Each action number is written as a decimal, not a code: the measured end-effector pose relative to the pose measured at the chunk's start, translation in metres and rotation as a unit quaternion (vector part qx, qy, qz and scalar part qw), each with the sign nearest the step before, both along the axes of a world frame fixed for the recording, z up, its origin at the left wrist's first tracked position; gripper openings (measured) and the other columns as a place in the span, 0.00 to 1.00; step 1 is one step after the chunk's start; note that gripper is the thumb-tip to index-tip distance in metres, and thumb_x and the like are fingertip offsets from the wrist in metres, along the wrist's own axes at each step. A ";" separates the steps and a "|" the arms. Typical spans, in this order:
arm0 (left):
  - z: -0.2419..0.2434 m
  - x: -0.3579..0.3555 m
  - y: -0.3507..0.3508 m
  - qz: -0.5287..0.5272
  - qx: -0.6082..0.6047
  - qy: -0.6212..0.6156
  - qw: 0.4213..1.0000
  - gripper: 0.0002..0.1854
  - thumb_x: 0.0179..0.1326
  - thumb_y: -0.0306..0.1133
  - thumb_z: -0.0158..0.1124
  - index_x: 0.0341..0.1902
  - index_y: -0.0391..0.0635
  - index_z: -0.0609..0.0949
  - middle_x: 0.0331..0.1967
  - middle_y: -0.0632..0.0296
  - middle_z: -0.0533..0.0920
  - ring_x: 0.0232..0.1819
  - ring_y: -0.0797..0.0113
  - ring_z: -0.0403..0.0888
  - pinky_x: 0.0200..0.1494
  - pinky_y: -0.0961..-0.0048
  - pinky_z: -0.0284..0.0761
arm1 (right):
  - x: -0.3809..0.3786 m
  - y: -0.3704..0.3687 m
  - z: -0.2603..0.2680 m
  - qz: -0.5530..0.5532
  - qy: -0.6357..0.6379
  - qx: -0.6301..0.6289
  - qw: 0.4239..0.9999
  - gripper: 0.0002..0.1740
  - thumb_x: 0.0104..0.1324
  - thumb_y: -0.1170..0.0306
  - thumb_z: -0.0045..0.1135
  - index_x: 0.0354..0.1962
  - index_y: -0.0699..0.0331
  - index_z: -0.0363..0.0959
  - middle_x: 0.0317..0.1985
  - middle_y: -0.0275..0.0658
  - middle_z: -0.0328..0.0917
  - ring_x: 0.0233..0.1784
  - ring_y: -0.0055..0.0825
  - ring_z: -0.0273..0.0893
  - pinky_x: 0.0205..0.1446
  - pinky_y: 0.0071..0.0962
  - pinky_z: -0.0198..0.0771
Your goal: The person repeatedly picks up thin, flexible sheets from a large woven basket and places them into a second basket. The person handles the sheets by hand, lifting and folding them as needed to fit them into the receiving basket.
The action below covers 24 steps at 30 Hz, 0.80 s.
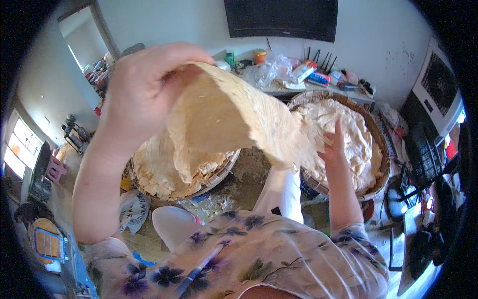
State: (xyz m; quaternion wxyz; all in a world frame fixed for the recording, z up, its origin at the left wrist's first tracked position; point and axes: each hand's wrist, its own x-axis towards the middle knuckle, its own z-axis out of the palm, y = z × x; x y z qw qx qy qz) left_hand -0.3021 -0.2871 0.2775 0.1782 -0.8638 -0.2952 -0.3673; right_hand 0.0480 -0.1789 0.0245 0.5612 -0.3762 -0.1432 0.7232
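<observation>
My left hand [136, 84] is raised high on the left and grips one end of a thin, tan, pliable sheet [257, 108], which looks like tofu skin. The sheet arches across to the right, its far end gathered and frayed in my right hand [333, 147]. My right index finger points up, with the other fingers bent at the sheet. Beneath the left part of the sheet is a round woven basket [227, 170] with similar sheets [157, 175] in it. My right hand is over a second woven basket [385, 160], heaped with crumpled pale sheets [351, 119].
Behind the baskets, a low cabinet [364, 98] holds clear plastic bags [270, 71], boxes [304, 71] and an orange tub [259, 56]. A television [282, 18] hangs above. A white plastic bag [134, 213] with writing lies on the floor by my leg. Pale scraps [224, 202] litter the floor.
</observation>
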 end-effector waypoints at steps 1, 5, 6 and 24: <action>-0.001 -0.002 0.000 0.004 -0.023 -0.015 1.000 0.09 0.56 0.21 0.61 0.41 0.43 0.81 0.33 0.58 0.84 0.33 0.66 0.83 0.38 0.76 0.76 | -0.004 -0.001 -0.004 0.107 0.045 0.093 0.989 0.46 0.61 0.34 0.38 0.57 0.68 0.66 0.56 0.49 0.72 0.60 0.44 0.70 0.67 0.46 0.58; -0.006 -0.019 -0.005 0.056 -0.120 -0.039 0.990 0.10 0.60 0.19 0.56 0.42 0.41 0.81 0.35 0.63 0.83 0.37 0.76 0.80 0.42 0.80 0.74 | -0.032 -0.011 -0.009 0.217 0.053 0.029 0.974 0.18 0.62 0.76 0.54 0.50 0.71 0.71 0.51 0.43 0.76 0.56 0.35 0.73 0.61 0.39 0.68; -0.006 -0.023 -0.004 0.061 -0.146 -0.039 0.987 0.10 0.60 0.18 0.54 0.42 0.40 0.81 0.36 0.63 0.83 0.39 0.76 0.79 0.43 0.80 0.73 | -0.031 -0.017 -0.007 0.230 0.048 0.082 0.969 0.14 0.63 0.77 0.52 0.47 0.70 0.73 0.48 0.43 0.78 0.52 0.34 0.77 0.58 0.39 0.71; -0.066 0.137 0.191 -0.186 -0.263 -0.250 0.913 0.13 0.60 0.39 0.65 0.45 0.47 0.84 0.36 0.66 0.85 0.37 0.76 0.80 0.44 0.78 0.74 | 0.314 0.145 0.126 -0.185 -0.176 0.253 0.933 0.14 0.64 0.69 0.55 0.45 0.69 0.72 0.45 0.45 0.78 0.47 0.36 0.79 0.54 0.42 0.75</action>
